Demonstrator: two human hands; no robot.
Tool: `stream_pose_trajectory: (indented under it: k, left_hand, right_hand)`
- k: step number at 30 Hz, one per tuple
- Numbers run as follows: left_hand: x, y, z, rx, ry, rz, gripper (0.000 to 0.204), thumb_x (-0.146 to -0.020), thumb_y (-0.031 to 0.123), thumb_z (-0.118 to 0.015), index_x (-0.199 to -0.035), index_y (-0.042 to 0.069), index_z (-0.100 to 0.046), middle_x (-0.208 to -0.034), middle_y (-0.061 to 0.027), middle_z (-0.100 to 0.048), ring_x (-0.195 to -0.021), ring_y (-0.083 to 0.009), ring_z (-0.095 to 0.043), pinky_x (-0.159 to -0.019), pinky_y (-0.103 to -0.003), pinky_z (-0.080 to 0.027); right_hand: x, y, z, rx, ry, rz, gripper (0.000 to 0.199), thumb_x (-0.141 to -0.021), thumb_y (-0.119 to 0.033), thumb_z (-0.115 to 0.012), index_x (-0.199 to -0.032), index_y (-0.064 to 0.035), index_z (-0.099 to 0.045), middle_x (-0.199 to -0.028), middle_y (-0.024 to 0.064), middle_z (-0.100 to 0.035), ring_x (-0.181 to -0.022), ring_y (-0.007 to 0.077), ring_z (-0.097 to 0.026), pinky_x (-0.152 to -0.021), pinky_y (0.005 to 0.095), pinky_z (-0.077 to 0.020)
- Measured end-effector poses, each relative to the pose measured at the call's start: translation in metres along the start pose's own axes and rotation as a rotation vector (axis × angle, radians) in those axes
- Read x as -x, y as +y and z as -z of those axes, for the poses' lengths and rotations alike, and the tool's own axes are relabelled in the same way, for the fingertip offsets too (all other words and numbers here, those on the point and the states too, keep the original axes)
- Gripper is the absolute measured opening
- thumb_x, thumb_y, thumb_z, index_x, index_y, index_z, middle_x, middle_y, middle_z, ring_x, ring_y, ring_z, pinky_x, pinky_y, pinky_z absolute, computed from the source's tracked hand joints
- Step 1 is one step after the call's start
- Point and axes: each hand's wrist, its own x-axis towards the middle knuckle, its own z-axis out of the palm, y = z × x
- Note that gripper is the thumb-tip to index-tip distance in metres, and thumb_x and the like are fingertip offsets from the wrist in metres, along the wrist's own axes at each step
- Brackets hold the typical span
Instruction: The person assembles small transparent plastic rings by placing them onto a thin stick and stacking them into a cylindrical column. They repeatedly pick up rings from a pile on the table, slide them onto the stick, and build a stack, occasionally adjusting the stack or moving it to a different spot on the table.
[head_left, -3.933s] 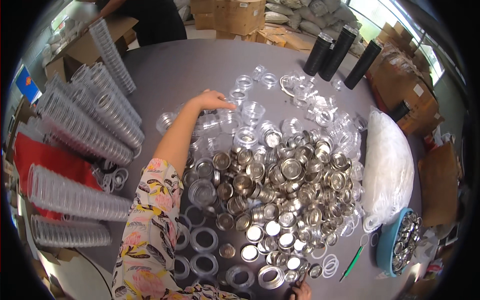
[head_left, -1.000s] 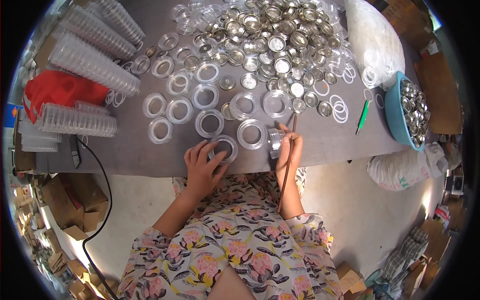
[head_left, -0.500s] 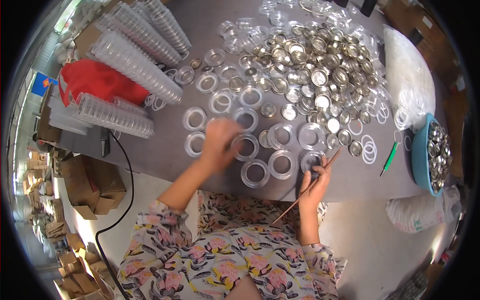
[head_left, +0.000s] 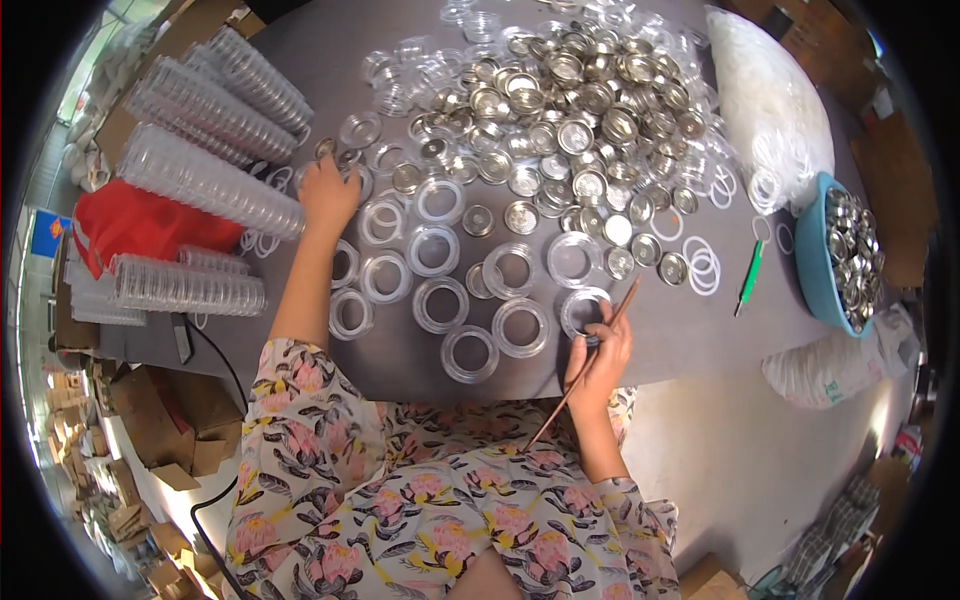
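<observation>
right hand (head_left: pixel 598 352) grasping a thin brush (head_left: pixel 588 363), tip at a clear ring (head_left: pixel 583 311); left hand (head_left: pixel 328 195) reaching into loose rings, grip unclear; steady strokes advisable.

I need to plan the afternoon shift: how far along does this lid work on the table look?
Done: about a dozen clear ring lids lie spread in rows near the table edge. In hand: the right hand holds a thin stick at the ring lid nearest it; the left hand reaches among small metal discs. Left: a large heap of metal caps and a blue tub of more.
</observation>
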Motion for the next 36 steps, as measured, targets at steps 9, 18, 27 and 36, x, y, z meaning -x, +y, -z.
stream_pose_trajectory:
  k: [9,18,27,36]
  left_hand:
    - [0.098,0.117,0.071,0.608,-0.374,-1.148,0.031,-0.073,0.009,-0.067,-0.103,0.009,-0.06,-0.102,-0.0083,-0.059,-0.101,-0.0278,-0.053,-0.091,-0.038,-0.039]
    - [0.092,0.146,0.041,1.185,-0.928,-0.096,0.019,-0.081,0.008,-0.058,-0.101,0.006,-0.06,-0.075,-0.0082,-0.06,-0.074,-0.0248,-0.058,-0.065,-0.033,-0.045]
    - [0.113,0.126,0.031,0.798,-0.335,-0.671,0.023,-0.085,0.01,-0.056,-0.108,0.005,-0.057,-0.11,-0.0127,-0.057,-0.098,-0.0317,-0.056,-0.083,-0.035,-0.046]
    - [-0.004,0.005,-0.006,0.302,0.291,-0.037,0.034,-0.078,0.004,-0.053,-0.112,-0.002,-0.05,-0.112,-0.0231,-0.054,-0.107,-0.0406,-0.051,-0.09,-0.045,-0.041]
  right_hand:
    - [0.004,0.001,-0.002,0.01,-0.016,0.016,0.017,-0.08,-0.014,-0.057,-0.094,-0.005,-0.05,-0.12,0.0183,-0.055,-0.115,0.0404,-0.042,-0.097,0.0486,-0.0282]
    - [0.003,0.001,-0.001,0.0,-0.002,0.021,0.015,-0.082,-0.013,-0.056,-0.093,-0.005,-0.05,-0.121,0.0173,-0.054,-0.117,0.0393,-0.041,-0.098,0.0479,-0.0274]
    - [0.003,0.003,-0.003,0.013,-0.007,0.031,0.016,-0.082,-0.015,-0.056,-0.094,-0.0048,-0.051,-0.119,0.0176,-0.056,-0.116,0.0407,-0.04,-0.098,0.0486,-0.0268]
    - [0.008,0.003,-0.002,0.029,0.012,0.013,0.015,-0.086,-0.017,-0.052,-0.092,-0.0044,-0.051,-0.119,0.0172,-0.056,-0.118,0.0402,-0.039,-0.1,0.0484,-0.025]
